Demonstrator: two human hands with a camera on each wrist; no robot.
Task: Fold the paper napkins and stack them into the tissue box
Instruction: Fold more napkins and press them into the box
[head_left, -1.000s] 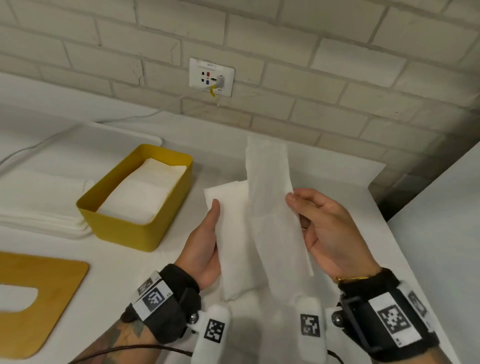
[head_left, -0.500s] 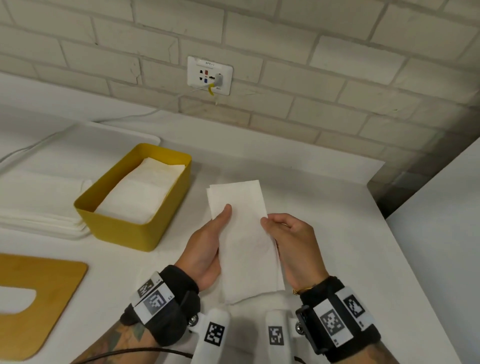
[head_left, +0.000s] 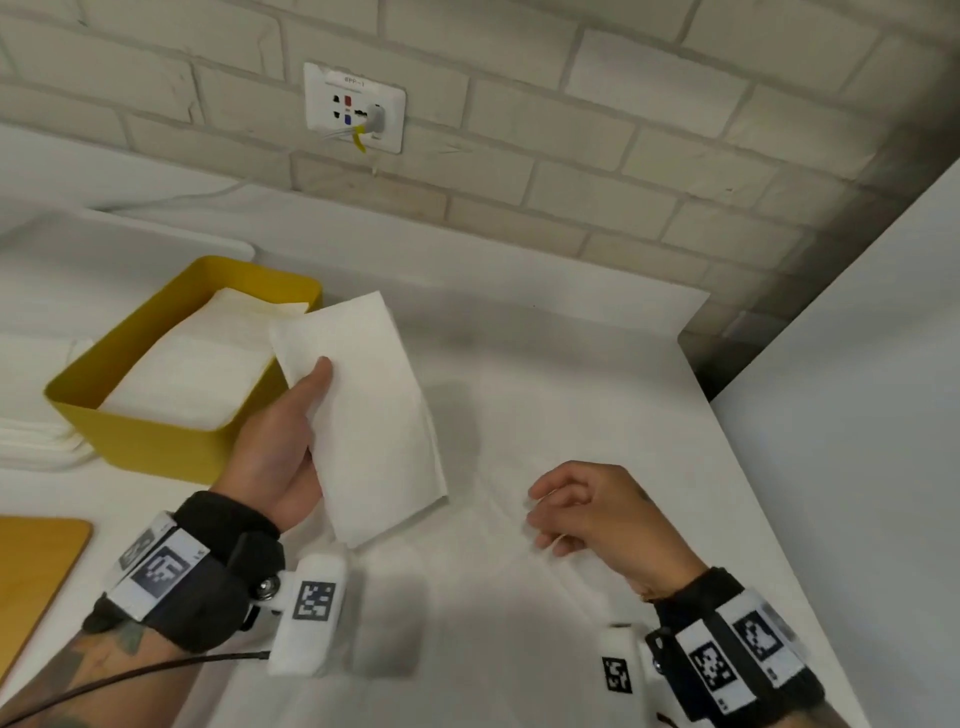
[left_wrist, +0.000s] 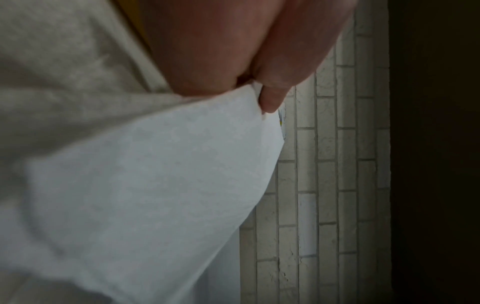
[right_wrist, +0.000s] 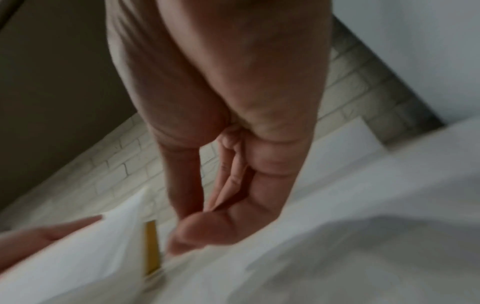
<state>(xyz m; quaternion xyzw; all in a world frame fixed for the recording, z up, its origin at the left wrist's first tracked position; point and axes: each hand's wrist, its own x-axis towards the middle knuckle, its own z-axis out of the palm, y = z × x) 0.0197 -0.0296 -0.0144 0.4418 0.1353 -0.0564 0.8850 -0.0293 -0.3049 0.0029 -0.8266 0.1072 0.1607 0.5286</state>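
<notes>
While the left hand (head_left: 270, 452) held a folded napkin (head_left: 369, 410) pinched between thumb and fingers, the task looked partly done: the yellow box (head_left: 156, 441) near the bench's left edge already carried a stack of folded napkins (head_left: 192, 374), and this one seemed finished and ready to go in. It hung above the bench (head_left: 597, 364), its far corner just over the box's right rim, not yet inside. More unfolded napkins (head_left: 36, 441) lay piled beyond the box at the left edge, so I judged several rounds remained.

The right hand (head_left: 592, 509) rested near the bench's front, its grip loosely curled and holding nothing, well apart from the napkin.

Half a second earlier both hands had held the napkin at the middle of the bench, pressing the fold. Since then the right hand had let go and drawn back toward the front, and the left had carried the napkin leftward toward the box.
</notes>
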